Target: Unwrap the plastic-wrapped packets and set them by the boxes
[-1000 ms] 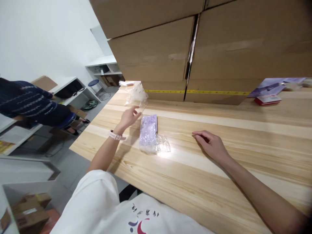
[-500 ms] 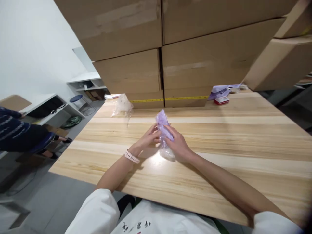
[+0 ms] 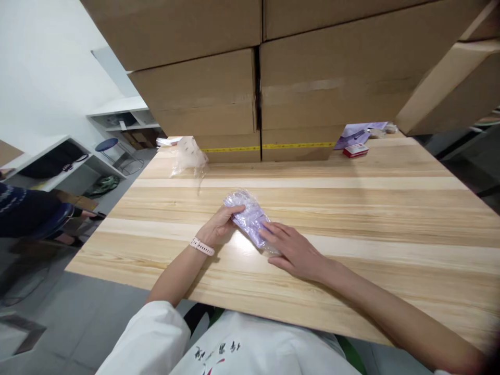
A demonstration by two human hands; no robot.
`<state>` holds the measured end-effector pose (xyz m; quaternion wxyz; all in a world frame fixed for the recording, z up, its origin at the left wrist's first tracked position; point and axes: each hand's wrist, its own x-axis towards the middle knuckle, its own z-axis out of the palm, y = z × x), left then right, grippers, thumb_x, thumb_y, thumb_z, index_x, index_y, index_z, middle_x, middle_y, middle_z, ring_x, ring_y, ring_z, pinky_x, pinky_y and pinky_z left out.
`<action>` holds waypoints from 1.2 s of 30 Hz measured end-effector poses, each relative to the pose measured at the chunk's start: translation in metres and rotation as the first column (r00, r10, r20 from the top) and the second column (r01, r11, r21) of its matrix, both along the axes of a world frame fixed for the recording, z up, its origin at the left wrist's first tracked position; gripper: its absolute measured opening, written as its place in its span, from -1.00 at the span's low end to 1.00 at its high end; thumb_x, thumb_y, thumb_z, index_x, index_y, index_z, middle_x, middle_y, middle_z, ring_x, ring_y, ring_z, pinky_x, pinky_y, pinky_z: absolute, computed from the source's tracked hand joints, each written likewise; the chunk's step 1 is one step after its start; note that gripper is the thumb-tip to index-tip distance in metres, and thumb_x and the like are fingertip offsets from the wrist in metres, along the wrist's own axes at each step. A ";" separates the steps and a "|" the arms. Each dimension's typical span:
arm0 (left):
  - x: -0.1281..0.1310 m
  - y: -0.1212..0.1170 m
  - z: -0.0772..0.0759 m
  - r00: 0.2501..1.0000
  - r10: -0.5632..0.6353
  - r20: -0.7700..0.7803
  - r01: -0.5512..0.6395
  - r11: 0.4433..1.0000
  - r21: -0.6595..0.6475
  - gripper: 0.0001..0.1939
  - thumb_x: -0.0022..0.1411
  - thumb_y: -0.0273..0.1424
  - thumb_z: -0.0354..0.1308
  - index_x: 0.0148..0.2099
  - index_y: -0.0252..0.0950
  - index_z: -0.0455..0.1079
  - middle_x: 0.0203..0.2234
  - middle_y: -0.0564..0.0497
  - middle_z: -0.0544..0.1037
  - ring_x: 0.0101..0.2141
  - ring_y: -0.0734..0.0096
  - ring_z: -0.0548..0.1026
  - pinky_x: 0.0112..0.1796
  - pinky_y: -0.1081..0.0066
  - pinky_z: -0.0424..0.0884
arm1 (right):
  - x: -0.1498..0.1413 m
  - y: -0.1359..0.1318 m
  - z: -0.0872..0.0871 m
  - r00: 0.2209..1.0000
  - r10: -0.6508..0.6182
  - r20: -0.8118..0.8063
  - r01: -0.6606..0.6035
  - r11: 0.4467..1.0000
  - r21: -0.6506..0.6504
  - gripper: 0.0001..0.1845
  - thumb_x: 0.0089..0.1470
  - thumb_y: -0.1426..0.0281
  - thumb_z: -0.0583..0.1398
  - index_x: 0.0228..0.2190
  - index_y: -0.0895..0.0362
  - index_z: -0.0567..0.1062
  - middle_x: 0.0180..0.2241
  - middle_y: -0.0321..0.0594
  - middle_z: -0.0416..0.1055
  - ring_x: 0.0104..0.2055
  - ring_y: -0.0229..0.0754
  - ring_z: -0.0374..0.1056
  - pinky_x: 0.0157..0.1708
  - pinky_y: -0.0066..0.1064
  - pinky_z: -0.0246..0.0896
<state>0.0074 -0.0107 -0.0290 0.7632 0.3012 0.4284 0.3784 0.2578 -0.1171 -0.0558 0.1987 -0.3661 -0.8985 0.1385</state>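
A flat purple packet in clear plastic wrap [image 3: 250, 217] is tilted between my hands, just above or on the wooden table [image 3: 351, 208]; I cannot tell which. My left hand [image 3: 219, 224] grips its left side, thumb on top and fingers underneath. On the packet's lower right part rest the fingertips of my right hand [image 3: 295, 249], the fingers stretched out and the thumb apart. Shiny crinkled film covers the packet and sticks out past its far end and its near right end. What is inside cannot be made out.
Stacked cardboard boxes [image 3: 199, 99] stand along the table's back, a yellow measuring tape [image 3: 297, 145] at their foot. Crumpled clear plastic [image 3: 189, 156] lies back left. Back right are a small red-and-white box [image 3: 355, 150] and purple sheets [image 3: 361, 134]. A seated person [image 3: 27, 208] is at far left.
The packet has turned from nearly upright to lying slanted, with more of its face showing. My left hand has shifted its grip to the left side; my right fingers have straightened.
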 end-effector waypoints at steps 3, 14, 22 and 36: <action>-0.008 0.004 -0.003 0.997 0.083 0.002 -0.083 0.995 -0.051 -0.62 0.06 -0.62 0.41 -0.03 -0.43 0.54 -0.13 -0.21 0.66 -0.14 0.12 0.65 -0.02 0.20 0.58 | 0.029 -0.003 -0.002 0.975 -0.197 -0.097 0.186 0.976 -0.113 -0.28 0.27 0.10 0.23 0.34 0.11 0.29 0.33 0.10 0.27 0.33 0.18 0.22 0.26 0.11 0.20; 0.001 -0.001 0.001 0.990 0.121 -0.069 -0.123 0.992 -0.017 -0.57 0.10 -0.58 0.39 0.04 -0.39 0.47 -0.23 -0.11 0.60 -0.37 0.38 0.57 -0.36 0.40 0.59 | 0.121 -0.032 0.077 0.951 -0.222 -0.213 0.070 0.829 -0.555 -0.71 0.32 0.11 0.19 -0.06 -0.12 0.65 -0.24 -0.17 0.55 -0.27 -0.10 0.48 -0.30 -0.27 0.36; 0.007 -0.016 0.005 0.684 0.321 -0.655 0.423 0.557 0.715 -0.45 0.28 -0.32 0.29 0.29 -0.13 0.30 0.25 -0.19 0.36 0.24 0.06 0.36 0.21 0.00 0.37 | 0.140 -0.024 0.062 0.916 -0.397 0.062 0.386 0.911 0.146 -0.57 0.37 0.18 0.07 0.20 -0.08 0.43 0.18 -0.06 0.45 0.21 0.20 0.35 0.13 0.15 0.26; -0.034 -0.015 0.006 0.441 0.402 -0.803 0.264 0.797 0.544 -0.78 0.28 -0.24 0.13 -0.37 -0.24 0.35 -0.61 0.10 0.43 -0.53 0.39 0.40 -0.43 0.43 0.28 | 0.128 -0.022 0.017 0.856 -0.517 0.004 0.489 0.814 0.314 -0.68 0.28 0.53 0.04 -0.23 0.11 0.59 -0.24 -0.06 0.53 -0.21 0.00 0.40 -0.23 -0.20 0.29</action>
